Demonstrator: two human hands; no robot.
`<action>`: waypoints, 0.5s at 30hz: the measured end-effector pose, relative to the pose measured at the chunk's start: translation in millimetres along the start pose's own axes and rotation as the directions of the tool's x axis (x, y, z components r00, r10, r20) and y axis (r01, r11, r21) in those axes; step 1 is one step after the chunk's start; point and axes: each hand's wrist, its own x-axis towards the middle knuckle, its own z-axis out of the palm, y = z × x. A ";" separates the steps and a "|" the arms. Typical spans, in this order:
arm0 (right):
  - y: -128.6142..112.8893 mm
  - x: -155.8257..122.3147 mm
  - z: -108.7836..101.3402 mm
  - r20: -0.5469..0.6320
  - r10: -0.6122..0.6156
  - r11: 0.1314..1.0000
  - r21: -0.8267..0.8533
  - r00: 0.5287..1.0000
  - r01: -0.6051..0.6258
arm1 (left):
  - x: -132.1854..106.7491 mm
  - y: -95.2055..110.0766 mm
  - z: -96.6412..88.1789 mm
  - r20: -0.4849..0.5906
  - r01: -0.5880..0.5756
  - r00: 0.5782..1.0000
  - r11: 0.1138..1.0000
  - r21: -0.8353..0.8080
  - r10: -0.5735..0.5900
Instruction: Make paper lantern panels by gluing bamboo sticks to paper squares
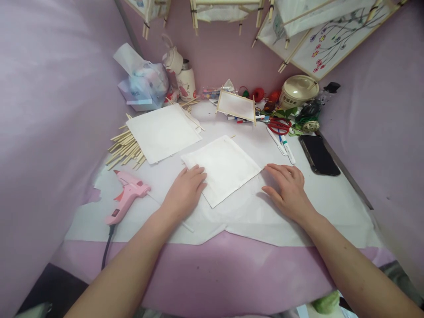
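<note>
Pink walls [377, 115] surround the white-covered tabletop [251, 226]. Papered frames [326, 42] hang far off, one painted; the middle sheet [227, 170] looks flat but undecorated. Roughly square, without clear long axis, it points one corner near. The left hand [187, 190] rests on its left side, grip unclear; the right hand [287, 189], loosely spread, meets its right corner.

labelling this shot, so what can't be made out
Head view:
- Underside of the papery white square sheet by the left hand: faces down.
- Right ends of the pale wooden sticks: under another papery white sheet.
- Top of the middle stick-framed white hanging: cut by upper edge.
</note>
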 end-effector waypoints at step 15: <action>-9.9 6.0 1.6 0.078 -0.086 0.989 -0.113 0.993 0.095 | 0.5 -0.7 0.5 0.014 0.003 1.000 1.000 0.000 -0.003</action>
